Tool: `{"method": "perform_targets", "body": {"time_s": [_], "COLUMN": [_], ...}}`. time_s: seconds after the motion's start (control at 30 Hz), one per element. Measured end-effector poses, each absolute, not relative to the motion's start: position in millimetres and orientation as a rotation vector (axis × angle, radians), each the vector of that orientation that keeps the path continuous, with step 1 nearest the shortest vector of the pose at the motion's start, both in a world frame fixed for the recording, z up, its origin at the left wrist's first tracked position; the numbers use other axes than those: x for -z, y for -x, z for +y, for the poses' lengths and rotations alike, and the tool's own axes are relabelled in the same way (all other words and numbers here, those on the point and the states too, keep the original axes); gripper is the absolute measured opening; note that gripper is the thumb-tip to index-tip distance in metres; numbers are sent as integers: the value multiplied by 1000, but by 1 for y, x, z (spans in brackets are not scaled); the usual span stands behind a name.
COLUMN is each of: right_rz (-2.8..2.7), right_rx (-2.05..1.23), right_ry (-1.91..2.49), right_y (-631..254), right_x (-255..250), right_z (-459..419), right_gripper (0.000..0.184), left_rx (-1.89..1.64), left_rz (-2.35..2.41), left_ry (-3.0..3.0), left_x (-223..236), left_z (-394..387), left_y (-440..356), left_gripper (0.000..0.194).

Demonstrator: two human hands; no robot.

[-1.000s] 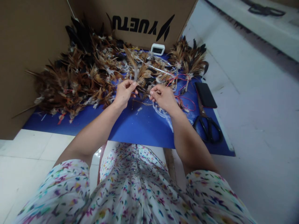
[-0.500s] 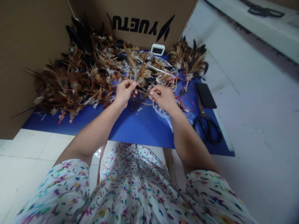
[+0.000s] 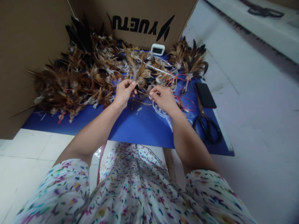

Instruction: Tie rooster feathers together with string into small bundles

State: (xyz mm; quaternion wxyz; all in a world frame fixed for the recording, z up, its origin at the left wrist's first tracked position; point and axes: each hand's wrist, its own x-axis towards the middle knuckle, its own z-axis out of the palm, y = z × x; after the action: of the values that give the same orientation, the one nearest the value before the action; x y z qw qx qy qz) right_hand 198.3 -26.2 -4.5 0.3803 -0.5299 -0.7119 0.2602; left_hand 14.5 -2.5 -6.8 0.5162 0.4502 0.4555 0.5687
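Observation:
My left hand [image 3: 125, 93] pinches a dark feather [image 3: 140, 91] between thumb and fingers, just above the blue tabletop [image 3: 133, 124]. A short way to the right, my right hand [image 3: 163, 97] is closed in a pinch near the feather's other end. What its fingertips grip is too small to make out. Behind both hands lie loose brown and black feathers [image 3: 143, 73]. Clear plastic strips [image 3: 161, 112] lie partly under my right wrist. Red string [image 3: 189, 101] runs loosely to the right of that hand.
A large feather heap [image 3: 79, 74] covers the left side. Cardboard [image 3: 137, 12] stands behind, with a small white digital timer [image 3: 158, 49] before it. Feather bundles [image 3: 190, 59] lie back right. Black-handled scissors [image 3: 207, 127] and a black phone [image 3: 205, 95] are near the right edge.
My right hand's fingertips have shifted very slightly, and the feather between the hands lies a little differently. Everything else looks the same.

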Motion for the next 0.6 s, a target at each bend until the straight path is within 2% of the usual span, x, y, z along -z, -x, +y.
{"method": "perform_targets", "body": {"time_s": [0.2, 0.6], "right_rz": [-1842, -1938], "right_rx": [-726, -548], "right_ry": [1378, 1417], "right_y": [-195, -199], "right_x": [2, 2], "right_z": [-28, -28], "right_gripper": [9, 10], "left_rx": [-1361, -1385], "left_rz": [1083, 1046], "left_ry": [-1089, -1066], "left_x": [7, 8], "left_z": [-3, -1], "left_y": [-14, -15], "left_gripper": [23, 23]}}
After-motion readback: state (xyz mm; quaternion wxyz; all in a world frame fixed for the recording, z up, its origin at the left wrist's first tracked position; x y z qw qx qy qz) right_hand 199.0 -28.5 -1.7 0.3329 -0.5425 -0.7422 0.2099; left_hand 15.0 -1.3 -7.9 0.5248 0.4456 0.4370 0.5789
